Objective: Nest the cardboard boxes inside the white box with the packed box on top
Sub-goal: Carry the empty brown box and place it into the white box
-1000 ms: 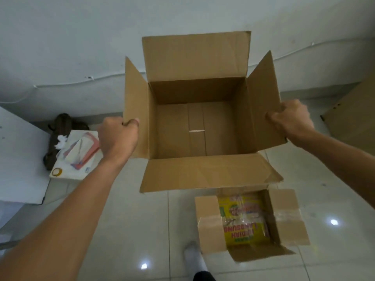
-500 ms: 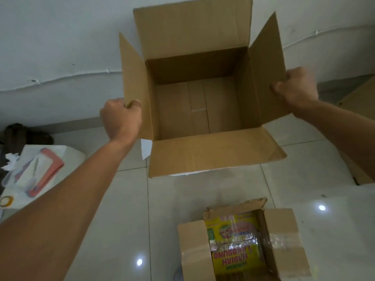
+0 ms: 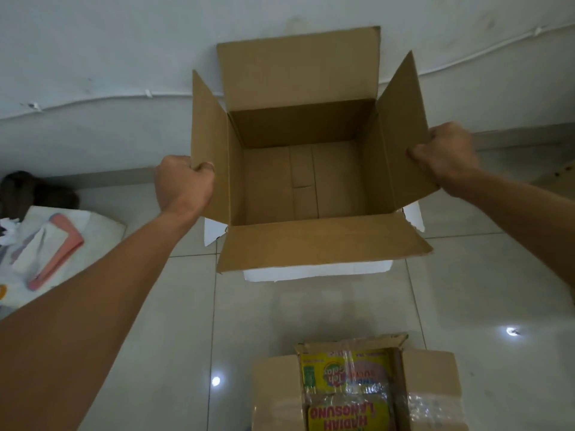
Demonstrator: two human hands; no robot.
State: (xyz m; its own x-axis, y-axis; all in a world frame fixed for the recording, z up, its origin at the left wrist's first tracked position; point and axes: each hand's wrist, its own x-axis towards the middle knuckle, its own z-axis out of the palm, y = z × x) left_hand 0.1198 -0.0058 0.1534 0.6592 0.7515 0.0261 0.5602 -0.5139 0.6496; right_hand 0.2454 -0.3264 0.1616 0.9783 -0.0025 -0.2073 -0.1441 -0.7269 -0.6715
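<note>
A large empty cardboard box [image 3: 308, 181] with all its flaps open sits in the middle of the view. My left hand [image 3: 183, 183] grips its left flap and my right hand [image 3: 446, 155] grips its right flap. Beneath it the white box [image 3: 314, 272] shows only as white edges at the front and at both sides. Near my feet at the bottom of the view stands the small packed box [image 3: 429, 387], open, with yellow snack packets inside.
A white wall [image 3: 124, 57] with a thin cable rises right behind the boxes. A white bundle with pink cloth [image 3: 56, 244] lies on the tile floor at the left, beside a dark bag [image 3: 34, 194]. More cardboard [image 3: 560, 172] shows at the right edge.
Both hands have carried the large cardboard box forward, away from the packed box, and lowered it over the white box, whose edges now show under it. The grips on both flaps are unchanged.
</note>
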